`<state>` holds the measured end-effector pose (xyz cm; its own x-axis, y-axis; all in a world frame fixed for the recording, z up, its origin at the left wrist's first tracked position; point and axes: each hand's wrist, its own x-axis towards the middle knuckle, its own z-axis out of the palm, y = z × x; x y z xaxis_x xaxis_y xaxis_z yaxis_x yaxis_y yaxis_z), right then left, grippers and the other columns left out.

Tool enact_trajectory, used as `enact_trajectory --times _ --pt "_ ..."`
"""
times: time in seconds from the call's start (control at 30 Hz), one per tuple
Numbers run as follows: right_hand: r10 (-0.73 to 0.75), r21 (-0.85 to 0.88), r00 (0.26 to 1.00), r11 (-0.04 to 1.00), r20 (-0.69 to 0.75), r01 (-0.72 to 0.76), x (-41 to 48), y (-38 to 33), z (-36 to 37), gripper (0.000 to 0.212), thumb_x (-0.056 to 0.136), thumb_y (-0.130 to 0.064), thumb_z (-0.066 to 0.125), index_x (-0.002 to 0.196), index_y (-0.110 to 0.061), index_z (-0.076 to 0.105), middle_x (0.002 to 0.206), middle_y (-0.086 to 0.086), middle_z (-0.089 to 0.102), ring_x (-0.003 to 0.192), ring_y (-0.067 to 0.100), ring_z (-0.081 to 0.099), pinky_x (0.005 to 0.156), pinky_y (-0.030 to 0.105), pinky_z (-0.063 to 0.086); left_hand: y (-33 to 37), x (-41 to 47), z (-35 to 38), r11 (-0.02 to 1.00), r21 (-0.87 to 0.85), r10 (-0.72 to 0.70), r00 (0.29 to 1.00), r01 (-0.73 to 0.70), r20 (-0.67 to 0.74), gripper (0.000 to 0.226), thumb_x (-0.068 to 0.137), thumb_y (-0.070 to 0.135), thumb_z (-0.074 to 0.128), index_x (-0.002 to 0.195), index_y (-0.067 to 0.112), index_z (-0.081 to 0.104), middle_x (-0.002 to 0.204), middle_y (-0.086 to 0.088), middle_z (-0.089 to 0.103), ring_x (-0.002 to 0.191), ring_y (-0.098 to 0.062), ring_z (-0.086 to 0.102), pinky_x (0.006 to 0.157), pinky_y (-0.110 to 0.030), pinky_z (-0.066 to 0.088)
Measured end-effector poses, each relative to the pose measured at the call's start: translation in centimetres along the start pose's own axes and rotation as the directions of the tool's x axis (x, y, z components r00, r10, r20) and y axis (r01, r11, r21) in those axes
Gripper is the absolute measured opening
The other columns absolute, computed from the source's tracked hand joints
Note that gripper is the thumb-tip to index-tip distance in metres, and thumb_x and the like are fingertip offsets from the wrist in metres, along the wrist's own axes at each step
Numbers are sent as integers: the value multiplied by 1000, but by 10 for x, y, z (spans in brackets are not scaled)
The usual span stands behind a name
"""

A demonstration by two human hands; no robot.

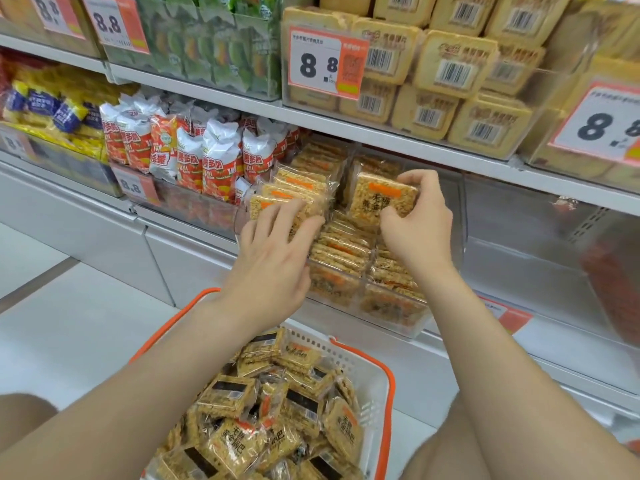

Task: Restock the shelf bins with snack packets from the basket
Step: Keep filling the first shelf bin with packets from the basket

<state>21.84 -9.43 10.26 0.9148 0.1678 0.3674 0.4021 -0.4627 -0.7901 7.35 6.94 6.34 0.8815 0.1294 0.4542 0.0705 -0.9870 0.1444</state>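
Restock mid-placement: slip and topple risk at the bin

Near: orange-rimmed basket [389, 393] is heaped with rice-cracker packets [235, 441], so plenty is left to load. Left hand [273, 258] reaches over it, fingers laid fairly straight on the leaning left row of packets [294, 195] in the clear shelf bin [398, 327] — pressing, not clearly gripping. Right hand [419, 223] pinches one orange-label packet [377, 199] by its right edge, held upright with its label facing us, above the bin's far-right side. Risks: it's an edge pinch on glossy wrap, so the packet could slip and land askew on the stacks below. If the left hand lifts, that leaning row may tip over the bin's front wall. Far left: red-and-white snack bags [214, 161], not involved.
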Motion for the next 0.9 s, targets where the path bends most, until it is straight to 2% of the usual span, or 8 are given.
enact_trajectory --times 0.07,0.17,0.33,0.47,0.63,0.73,0.83,0.9 --pt "68 -46 998 997 -19 -68 14 9 7 44 93 -10 63 130 -27 47 108 3 62 101 33 64 76 41 54 3 3 2 1000 21 -6 1000 5 26 65 85 18 67 147 22 46 161 -9 29 146 -36 29 112 -55 36" --pt "142 -109 990 984 -5 -142 29 17 19 47 97 -6 64 139 -15 46 121 10 61 116 33 60 96 48 55 9 8 2 999 17 -46 999 46 23 59 83 20 62 141 20 50 155 -12 32 141 -38 32 106 -56 42" --pt "106 -117 994 988 13 -103 42 21 36 42 100 -6 60 138 -24 56 144 15 51 137 34 47 113 40 41 14 12 5 996 61 -66 996 63 54 46 79 26 59 124 18 59 154 -16 31 138 -43 30 102 -56 45" --pt "54 -197 992 977 -113 -75 40 15 46 45 96 -6 68 136 -24 63 147 16 39 114 26 60 108 33 44 13 12 10 994 93 -60 997 54 54 40 78 27 58 116 18 63 156 -18 30 139 -44 30 103 -56 44" --pt "-22 -278 991 960 -134 -16 40 18 49 37 95 -4 68 129 -20 70 131 11 50 101 29 66 93 31 50 9 9 13 995 95 -38 999 35 35 36 81 25 59 116 19 63 158 -17 30 141 -43 28 103 -54 43" --pt "7 -303 994 952 -111 -40 40 17 48 40 97 -3 64 131 -23 70 141 14 42 100 33 67 93 32 50 8 9 11 997 70 -28 999 26 26 40 82 23 60 122 19 62 158 -16 30 142 -42 28 105 -54 43" --pt "63 -403 997 912 -43 -75 29 10 44 52 94 1 61 141 -22 60 156 24 26 118 45 57 99 43 51 8 7 7 1000 7 -29 1000 29 8 55 84 19 63 138 21 52 157 -14 30 142 -37 29 108 -48 42" --pt "-31 -507 999 862 -33 10 16 4 42 62 90 1 63 145 -23 50 154 24 27 124 43 47 98 46 49 7 4 6 998 -56 -43 998 40 -39 61 83 14 65 142 20 49 152 -13 33 138 -36 33 109 -45 40"
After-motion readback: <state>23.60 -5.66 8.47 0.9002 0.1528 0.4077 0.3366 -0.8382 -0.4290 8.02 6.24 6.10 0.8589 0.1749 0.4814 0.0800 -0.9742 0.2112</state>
